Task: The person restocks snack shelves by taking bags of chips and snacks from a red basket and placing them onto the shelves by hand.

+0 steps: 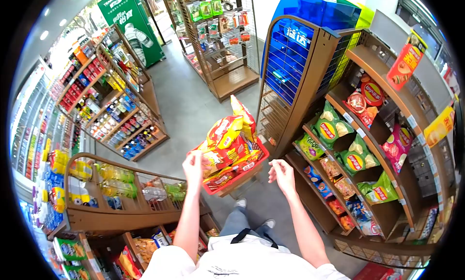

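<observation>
Left grip (193, 165): a bare hand, fingers bent, at the left side of the load; I cannot tell whether it touches or closes on anything.
Right grip (282, 176): a bare hand, fingers loosely curled, holding nothing that I can see; it hangs apart from the load, just beyond its right corner.
Load: I see shiny red-and-yellow snack bags (224, 147) heaped above the rim of a red rectangular basket (264, 154), between my two grips, one bag standing upright at the far end.
Support: something tan shows under the basket, too hidden for me to name.
Right side: a brown tiered shelf unit (351, 52) bears green chip bags (329, 126) and a pink chip bag (398, 147).
Left side: a low brown curved shelf (101, 217) bears yellow-green bottles (118, 188).
Ahead: a translucent blue plastic rack (286, 62) stands right of a brown wire display stand (235, 84).
Ground: grey floor (184, 93).
</observation>
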`<state>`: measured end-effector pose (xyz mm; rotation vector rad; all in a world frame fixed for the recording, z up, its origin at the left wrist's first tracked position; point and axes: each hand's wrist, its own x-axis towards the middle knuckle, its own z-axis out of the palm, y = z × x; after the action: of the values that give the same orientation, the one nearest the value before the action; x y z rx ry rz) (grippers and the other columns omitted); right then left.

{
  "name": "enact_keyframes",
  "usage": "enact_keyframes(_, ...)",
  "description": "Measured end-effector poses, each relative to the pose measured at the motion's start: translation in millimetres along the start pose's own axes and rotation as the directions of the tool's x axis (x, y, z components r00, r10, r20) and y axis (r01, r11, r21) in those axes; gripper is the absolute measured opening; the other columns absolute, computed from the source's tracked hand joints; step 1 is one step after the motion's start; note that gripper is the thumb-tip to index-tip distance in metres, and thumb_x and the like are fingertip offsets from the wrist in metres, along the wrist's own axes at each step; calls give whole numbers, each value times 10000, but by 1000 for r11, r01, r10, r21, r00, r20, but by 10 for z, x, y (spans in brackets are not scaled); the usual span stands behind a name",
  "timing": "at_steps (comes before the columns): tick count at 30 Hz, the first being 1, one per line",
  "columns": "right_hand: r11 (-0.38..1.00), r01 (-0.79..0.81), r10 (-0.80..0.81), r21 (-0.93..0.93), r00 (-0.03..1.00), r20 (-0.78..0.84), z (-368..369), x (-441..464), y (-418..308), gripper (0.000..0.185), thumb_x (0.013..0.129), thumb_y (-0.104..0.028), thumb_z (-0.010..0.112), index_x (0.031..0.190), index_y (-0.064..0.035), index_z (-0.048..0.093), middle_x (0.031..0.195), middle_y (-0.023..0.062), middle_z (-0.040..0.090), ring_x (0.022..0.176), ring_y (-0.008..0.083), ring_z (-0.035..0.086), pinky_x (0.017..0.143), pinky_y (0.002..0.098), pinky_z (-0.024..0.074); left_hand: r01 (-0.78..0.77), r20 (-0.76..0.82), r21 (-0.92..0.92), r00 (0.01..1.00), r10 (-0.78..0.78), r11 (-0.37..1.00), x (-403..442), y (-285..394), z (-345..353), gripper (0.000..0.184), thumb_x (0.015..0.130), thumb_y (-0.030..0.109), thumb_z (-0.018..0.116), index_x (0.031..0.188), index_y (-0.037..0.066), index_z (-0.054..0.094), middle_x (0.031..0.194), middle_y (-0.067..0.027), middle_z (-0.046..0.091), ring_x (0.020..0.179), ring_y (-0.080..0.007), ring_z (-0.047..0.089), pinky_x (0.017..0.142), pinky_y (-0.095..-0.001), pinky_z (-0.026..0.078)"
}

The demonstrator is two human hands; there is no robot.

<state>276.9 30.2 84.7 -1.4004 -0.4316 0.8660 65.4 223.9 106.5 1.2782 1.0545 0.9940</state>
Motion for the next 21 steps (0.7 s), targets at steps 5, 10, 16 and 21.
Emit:
enact_keyframes(5,999,0,2,-52,1000,27,271,254,-292,331,950,-305,533,1005,14,605,783,76,614,694,130,603,574,276,546,9,51,72,999,-12,997,1182,-121,18,300,925,282,554,972,-11,596,844,-78,630,755,-137,622,574,-268,531)
enact_keyframes(10,971,-111,110,-213,994,-17,966,663,-436,569,926,-374,556,1270,63,432,1077,159,586,905,189,607,724,303,545,-55,271,663,947,-171,747,2291,-716,235,545,932,441,447,1210,-21,527,1181,-192,598,1096,-323,570,841,-404,508)
enact_keyframes(16,908,-378,406,-182,901,154,1530,1011,-659,881,813,-577,604,1367,2,238,1324,179,425,1200,315,464,880,520,470,178,377,721,710,-595,669,2527,-1060,267,679,947,516,304,1411,20,284,1427,-168,367,1210,-322,471,862,-494,471)
enact_keyframes(21,908,-386,393,-165,919,14,1746,1157,-571,899,781,-464,704,1378,-42,180,1368,169,379,1235,338,441,901,581,444,197,497,642,629,-598,741,2561,-1410,235,646,952,526,285,1271,5,494,1172,-152,595,1044,-269,576,749,-440,520)
